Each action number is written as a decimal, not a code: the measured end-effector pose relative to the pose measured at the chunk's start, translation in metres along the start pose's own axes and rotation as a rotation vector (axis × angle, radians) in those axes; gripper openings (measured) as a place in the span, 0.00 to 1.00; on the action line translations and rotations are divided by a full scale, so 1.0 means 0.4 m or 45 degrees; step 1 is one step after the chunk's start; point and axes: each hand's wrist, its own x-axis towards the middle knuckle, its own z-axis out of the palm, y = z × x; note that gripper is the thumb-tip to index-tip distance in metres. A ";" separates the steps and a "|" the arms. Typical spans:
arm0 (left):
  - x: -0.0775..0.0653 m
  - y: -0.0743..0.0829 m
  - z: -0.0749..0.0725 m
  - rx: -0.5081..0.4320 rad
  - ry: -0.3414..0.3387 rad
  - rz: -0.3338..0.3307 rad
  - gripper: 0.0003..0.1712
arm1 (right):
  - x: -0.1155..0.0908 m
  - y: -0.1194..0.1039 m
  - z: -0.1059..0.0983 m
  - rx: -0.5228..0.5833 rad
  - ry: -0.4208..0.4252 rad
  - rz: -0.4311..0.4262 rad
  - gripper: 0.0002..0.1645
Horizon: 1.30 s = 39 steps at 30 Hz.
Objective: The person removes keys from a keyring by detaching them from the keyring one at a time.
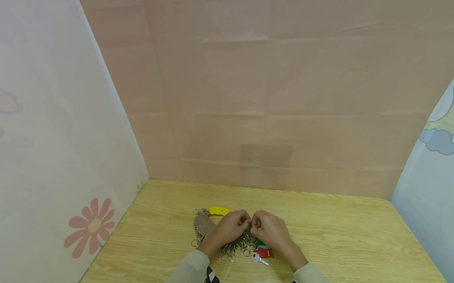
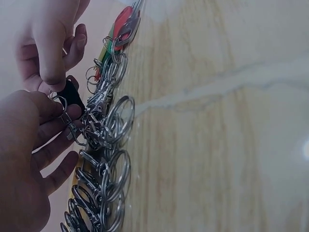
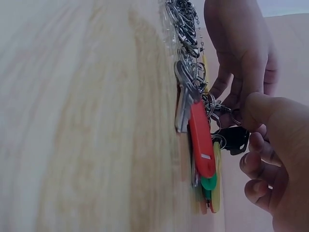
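Close together over a pile of key rings (image 1: 228, 251), my two hands meet at the fingertips. Between thumb and forefinger my left hand (image 1: 228, 227) pinches a metal split ring (image 2: 63, 102) with a short chain. My right hand (image 1: 273, 231) pinches at the same ring from the other side, its other fingers curled. A black flat piece (image 3: 234, 139) hangs by the fingertips, partly hidden. Below the right hand lie a silver key (image 1: 260, 259), a red tag (image 3: 201, 140) and a green tag (image 3: 208, 182).
A yellow-handled tool (image 1: 219, 211) lies behind the left hand. Left of that hand is a brownish flat piece (image 1: 204, 223) edged with rings and chains. All this rests on a wooden table (image 1: 344, 244) between a pink back wall (image 1: 223, 91) and pale side walls.
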 end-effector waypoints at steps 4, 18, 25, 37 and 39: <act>-0.001 0.000 0.000 0.002 0.001 0.008 0.08 | -0.003 -0.002 -0.003 0.007 0.005 -0.020 0.11; -0.003 -0.001 -0.001 -0.002 -0.033 -0.012 0.07 | -0.006 -0.003 -0.002 0.059 -0.043 0.018 0.09; -0.003 0.002 -0.004 -0.009 -0.037 -0.009 0.07 | -0.003 -0.004 -0.001 0.048 -0.041 0.051 0.09; -0.005 -0.001 -0.004 -0.043 -0.036 -0.014 0.08 | 0.001 -0.010 -0.001 0.059 -0.024 0.078 0.09; -0.004 -0.002 -0.003 -0.042 -0.035 -0.017 0.08 | 0.002 -0.010 -0.001 0.056 -0.022 0.073 0.09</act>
